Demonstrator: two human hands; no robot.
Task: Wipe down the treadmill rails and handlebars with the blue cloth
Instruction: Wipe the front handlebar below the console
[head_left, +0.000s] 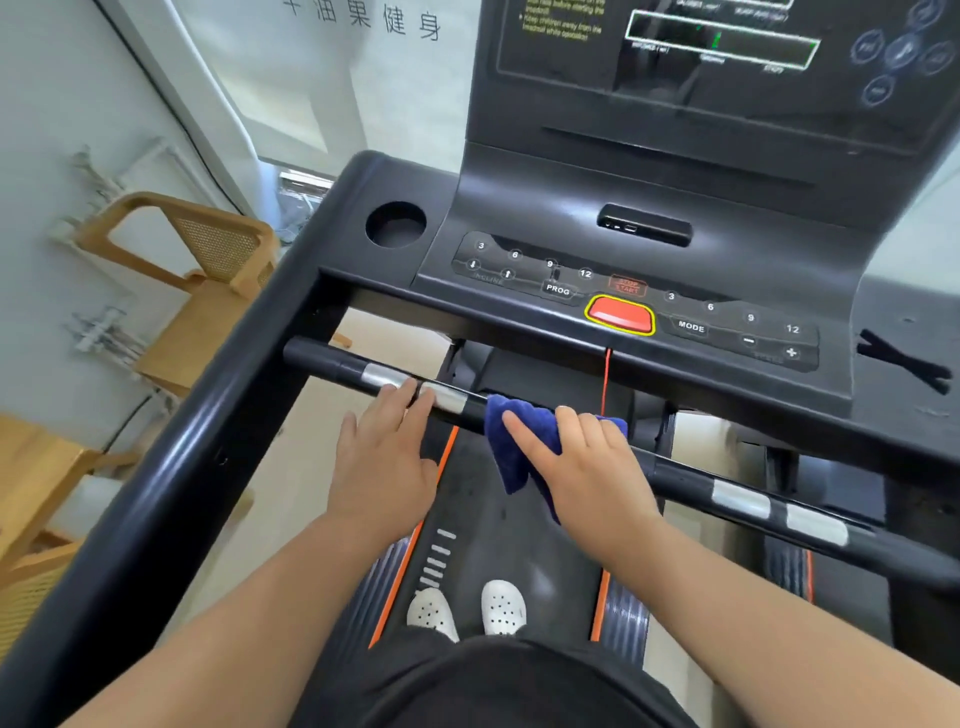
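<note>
The console (571, 208) keys read "PROG" and "MODE", with 3, 6, 9 and 12 on each side; a red button (619, 314) ringed in yellow sits between them under a blurred red "STOP/START". The wall lettering (395, 21) includes 果健身. A round cup holder (396, 224) is sunk in the console's left corner, dark inside. The blue cloth (511, 447) is draped over the middle of the front handlebar (322, 358) – the right hand (592, 467) grips it there, fingers curled over the bar, forefinger stretched across the fabric. The left hand (387, 457) lies flat, straight fingertips resting on a silver sensor plate (441, 397) just beside the cloth.
</note>
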